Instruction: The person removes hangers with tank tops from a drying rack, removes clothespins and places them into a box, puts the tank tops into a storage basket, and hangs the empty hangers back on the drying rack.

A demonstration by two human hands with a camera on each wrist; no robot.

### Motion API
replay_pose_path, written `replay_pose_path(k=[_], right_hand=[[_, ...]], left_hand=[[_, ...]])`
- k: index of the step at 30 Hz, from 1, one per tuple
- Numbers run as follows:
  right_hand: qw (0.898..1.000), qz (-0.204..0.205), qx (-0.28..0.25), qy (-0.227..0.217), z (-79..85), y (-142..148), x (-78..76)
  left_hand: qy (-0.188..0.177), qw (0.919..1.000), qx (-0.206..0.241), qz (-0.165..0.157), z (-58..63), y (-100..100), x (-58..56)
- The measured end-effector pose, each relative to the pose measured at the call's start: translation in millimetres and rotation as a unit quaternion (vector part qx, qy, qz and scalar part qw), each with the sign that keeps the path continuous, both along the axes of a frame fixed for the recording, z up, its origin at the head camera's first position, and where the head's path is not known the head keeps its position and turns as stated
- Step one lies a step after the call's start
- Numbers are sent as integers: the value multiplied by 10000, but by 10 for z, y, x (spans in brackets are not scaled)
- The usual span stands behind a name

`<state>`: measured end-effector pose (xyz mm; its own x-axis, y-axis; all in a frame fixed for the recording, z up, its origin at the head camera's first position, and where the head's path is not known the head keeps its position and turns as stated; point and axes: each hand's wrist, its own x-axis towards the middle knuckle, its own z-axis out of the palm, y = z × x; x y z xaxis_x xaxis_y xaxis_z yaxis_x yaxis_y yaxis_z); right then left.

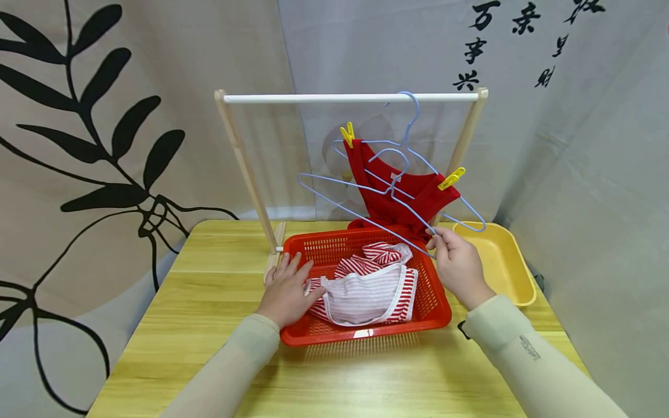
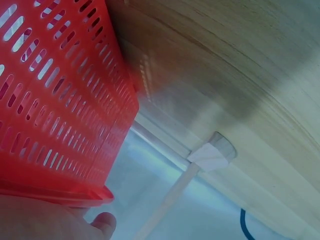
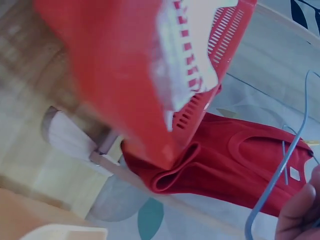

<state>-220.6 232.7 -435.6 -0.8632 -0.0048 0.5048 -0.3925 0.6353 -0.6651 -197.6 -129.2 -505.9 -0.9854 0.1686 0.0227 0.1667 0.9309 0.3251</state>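
- Over the right end of the red basket [image 1: 324, 337], the right hand [image 1: 460, 261] pinches the lower right corner of a blue wire hanger [image 1: 391, 188] between thumb and fingers.
- That hanger carries no cloth; it slants up and leftward above the basket, its hook before the red garment [image 1: 381, 206].
- At the basket's left rim rests the left hand [image 1: 286, 293], fingers extended and a little spread, thumb towards the inside; whether the thumb touches cloth, I cannot tell.
- Between the two hands, which are well apart, a red-and-white striped garment [image 1: 360, 296] lies in the basket, its pale side partly turned up.
- Behind, the red garment is on a second blue hanger [image 1: 406, 142] hooked over a white rod [image 1: 313, 98], with a yellow peg [image 1: 452, 179] at one shoulder and another yellow peg [image 1: 347, 133] at the other; its lower part meets the basket's back edge.
- Wooden posts [image 1: 241, 157] hold the rod up at both ends.
- Right of the basket, a yellow tray [image 1: 504, 261] stands on the wood-grain table [image 1: 219, 302].
- Around the table hang pale cloth walls, printed with a black leafy plant [image 1: 136, 125] on the left and black characters [image 1: 475, 51] on the right.
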Motion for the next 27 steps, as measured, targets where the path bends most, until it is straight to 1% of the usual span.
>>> replay_pose_path(k=[6, 16, 22, 27], right_hand=[[9998, 73, -194, -25, 107, -119, -67], [9992, 121, -371, -116, 284, -266, -203], [9988, 124, -477, -50, 395, -348, -270], [9983, 226, -545, -26, 482, -433, -313]], left_hand=[[-39, 10000, -46, 40, 11, 3, 6], [-30, 9999, -113, 65, 13, 7, 9], [-29, 9999, -106, 54, -3, 1, -1], [-40, 9998, -170, 60, -18, -4, -5]])
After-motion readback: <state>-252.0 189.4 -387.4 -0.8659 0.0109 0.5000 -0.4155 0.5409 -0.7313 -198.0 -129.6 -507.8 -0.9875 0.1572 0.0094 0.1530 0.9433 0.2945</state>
